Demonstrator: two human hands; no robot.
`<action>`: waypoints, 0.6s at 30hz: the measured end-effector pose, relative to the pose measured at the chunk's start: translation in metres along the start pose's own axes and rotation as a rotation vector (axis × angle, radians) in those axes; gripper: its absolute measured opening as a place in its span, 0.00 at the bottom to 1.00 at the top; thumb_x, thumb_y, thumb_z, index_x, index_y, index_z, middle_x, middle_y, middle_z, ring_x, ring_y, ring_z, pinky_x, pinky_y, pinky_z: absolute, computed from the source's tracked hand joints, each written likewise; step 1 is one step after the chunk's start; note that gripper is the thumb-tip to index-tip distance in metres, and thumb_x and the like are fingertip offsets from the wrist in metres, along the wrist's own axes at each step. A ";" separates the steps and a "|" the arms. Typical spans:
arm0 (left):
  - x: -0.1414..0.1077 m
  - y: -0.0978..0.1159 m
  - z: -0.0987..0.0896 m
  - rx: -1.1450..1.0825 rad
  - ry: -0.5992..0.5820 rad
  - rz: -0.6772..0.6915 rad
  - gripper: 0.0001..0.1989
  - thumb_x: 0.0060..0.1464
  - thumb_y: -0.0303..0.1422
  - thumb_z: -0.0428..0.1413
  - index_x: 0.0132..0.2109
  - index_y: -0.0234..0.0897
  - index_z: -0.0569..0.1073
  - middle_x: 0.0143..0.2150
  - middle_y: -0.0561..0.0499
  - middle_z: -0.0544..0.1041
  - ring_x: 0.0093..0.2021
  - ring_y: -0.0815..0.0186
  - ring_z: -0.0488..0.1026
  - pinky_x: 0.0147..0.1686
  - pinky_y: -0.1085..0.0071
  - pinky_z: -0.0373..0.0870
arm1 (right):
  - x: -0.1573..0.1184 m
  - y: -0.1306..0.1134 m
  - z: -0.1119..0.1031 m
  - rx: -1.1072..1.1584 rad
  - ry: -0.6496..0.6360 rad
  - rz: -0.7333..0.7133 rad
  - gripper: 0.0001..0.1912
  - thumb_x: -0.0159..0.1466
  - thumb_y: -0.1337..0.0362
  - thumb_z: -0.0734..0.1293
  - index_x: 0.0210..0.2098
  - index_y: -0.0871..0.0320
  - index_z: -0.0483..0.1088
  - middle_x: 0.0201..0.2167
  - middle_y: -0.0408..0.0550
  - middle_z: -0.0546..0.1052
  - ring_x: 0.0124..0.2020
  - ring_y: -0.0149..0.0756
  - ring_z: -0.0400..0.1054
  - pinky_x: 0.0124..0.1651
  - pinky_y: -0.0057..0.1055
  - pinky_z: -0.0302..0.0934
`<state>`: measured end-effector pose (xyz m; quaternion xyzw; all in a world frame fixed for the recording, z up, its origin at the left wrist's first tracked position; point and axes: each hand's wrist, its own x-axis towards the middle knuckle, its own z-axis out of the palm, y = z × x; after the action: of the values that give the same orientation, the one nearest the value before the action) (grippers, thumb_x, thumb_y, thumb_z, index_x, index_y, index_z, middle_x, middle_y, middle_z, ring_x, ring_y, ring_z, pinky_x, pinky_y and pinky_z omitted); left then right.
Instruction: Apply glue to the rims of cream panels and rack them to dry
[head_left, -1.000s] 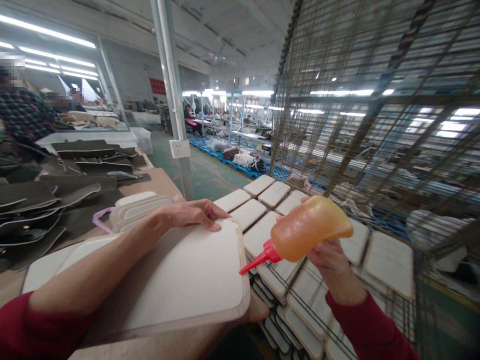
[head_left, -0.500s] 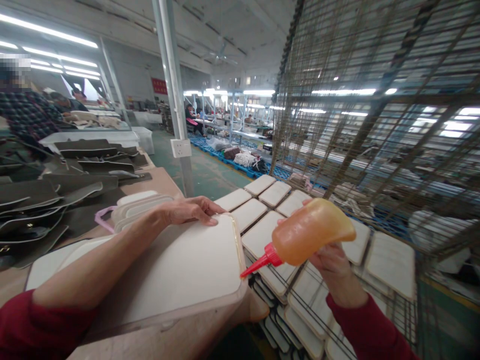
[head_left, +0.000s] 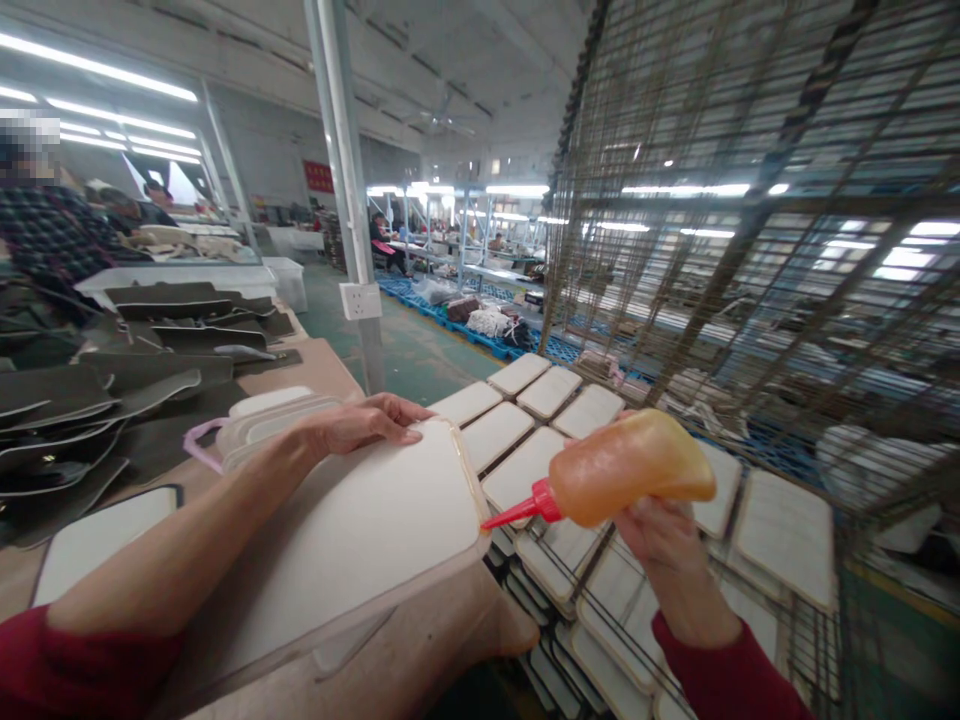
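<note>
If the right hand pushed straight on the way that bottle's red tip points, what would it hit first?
Probably the white panel by the left hand: the red nozzle of the bottle in the right hand appears at the panel's edge, though contact is unclear.

Between the left hand point(head_left: 375, 418) and the bottle point(head_left: 626, 470) in the right hand point(head_left: 660, 530), open air over the white panel point(head_left: 360, 530) leaves a way in from above, but the red nozzle point(head_left: 517, 513), its tip at the panel's right edge, blocks a pass along that side. To the left, the left forearm point(head_left: 202, 540) crosses over the panel, and beyond it a pale pile point(head_left: 281, 405) and dark pieces point(head_left: 172, 375) crowd the bench point(head_left: 319, 365). On the right, boards point(head_left: 495, 435) lie in rows with only narrow gaps, and a wire grid point(head_left: 675, 250) rises behind them.
</note>
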<state>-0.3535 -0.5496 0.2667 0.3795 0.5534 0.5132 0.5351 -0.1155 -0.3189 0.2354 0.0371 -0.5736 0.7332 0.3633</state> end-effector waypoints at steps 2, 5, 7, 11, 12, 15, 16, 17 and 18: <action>0.000 -0.004 -0.004 -0.016 0.017 0.010 0.25 0.50 0.30 0.60 0.56 0.32 0.73 0.42 0.41 0.81 0.33 0.58 0.79 0.33 0.70 0.76 | -0.002 0.002 0.001 0.004 0.027 -0.035 0.34 0.44 0.54 0.77 0.50 0.43 0.68 0.43 0.46 0.79 0.47 0.50 0.71 0.54 0.54 0.63; 0.000 -0.009 -0.009 -0.049 0.056 0.024 0.26 0.50 0.31 0.60 0.57 0.33 0.71 0.43 0.40 0.81 0.33 0.58 0.79 0.31 0.71 0.75 | -0.005 0.005 0.002 -0.001 0.088 -0.085 0.34 0.46 0.57 0.77 0.51 0.44 0.67 0.43 0.47 0.78 0.48 0.49 0.71 0.54 0.52 0.63; 0.001 -0.012 -0.012 -0.074 0.089 0.038 0.26 0.50 0.30 0.60 0.58 0.34 0.71 0.42 0.40 0.81 0.34 0.58 0.79 0.31 0.71 0.75 | -0.006 0.008 0.002 -0.007 0.130 -0.124 0.34 0.46 0.59 0.77 0.52 0.45 0.67 0.42 0.47 0.79 0.46 0.48 0.72 0.52 0.50 0.65; 0.002 -0.017 -0.016 -0.121 0.153 0.078 0.27 0.50 0.29 0.60 0.58 0.35 0.70 0.42 0.40 0.81 0.35 0.58 0.79 0.30 0.71 0.75 | -0.009 0.018 -0.003 -0.026 0.195 -0.187 0.33 0.48 0.62 0.76 0.52 0.44 0.66 0.38 0.44 0.79 0.37 0.44 0.73 0.45 0.45 0.68; 0.002 -0.018 -0.016 -0.131 0.168 0.086 0.27 0.50 0.29 0.60 0.59 0.35 0.70 0.42 0.40 0.81 0.34 0.57 0.79 0.30 0.71 0.75 | -0.009 0.020 -0.004 -0.032 0.208 -0.196 0.32 0.49 0.63 0.75 0.52 0.44 0.66 0.38 0.44 0.79 0.38 0.44 0.73 0.45 0.45 0.68; 0.002 -0.020 -0.015 -0.166 0.231 0.099 0.30 0.49 0.29 0.61 0.60 0.35 0.68 0.40 0.40 0.81 0.31 0.58 0.79 0.28 0.70 0.76 | -0.011 0.025 -0.006 -0.058 0.236 -0.218 0.30 0.51 0.65 0.74 0.52 0.45 0.66 0.42 0.45 0.78 0.41 0.44 0.73 0.45 0.44 0.68; 0.002 -0.020 -0.014 -0.179 0.256 0.100 0.31 0.48 0.29 0.62 0.60 0.35 0.68 0.40 0.40 0.81 0.31 0.58 0.79 0.28 0.69 0.76 | -0.010 0.026 -0.006 -0.067 0.242 -0.228 0.29 0.51 0.66 0.73 0.51 0.45 0.66 0.42 0.44 0.78 0.41 0.43 0.73 0.45 0.43 0.68; 0.003 -0.021 -0.013 -0.193 0.282 0.103 0.32 0.47 0.29 0.62 0.60 0.35 0.68 0.39 0.40 0.81 0.30 0.58 0.79 0.28 0.69 0.76 | -0.010 0.027 -0.005 -0.073 0.251 -0.241 0.28 0.51 0.66 0.73 0.51 0.45 0.67 0.42 0.44 0.78 0.40 0.42 0.73 0.45 0.42 0.68; 0.003 -0.021 -0.012 -0.205 0.306 0.105 0.33 0.46 0.29 0.63 0.61 0.35 0.67 0.39 0.40 0.81 0.30 0.57 0.79 0.28 0.68 0.76 | -0.009 0.028 -0.004 -0.075 0.259 -0.253 0.28 0.51 0.66 0.73 0.50 0.45 0.67 0.41 0.43 0.78 0.39 0.41 0.73 0.44 0.40 0.68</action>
<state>-0.3632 -0.5528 0.2441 0.2689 0.5525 0.6458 0.4531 -0.1239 -0.3223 0.2075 0.0008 -0.5398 0.6584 0.5245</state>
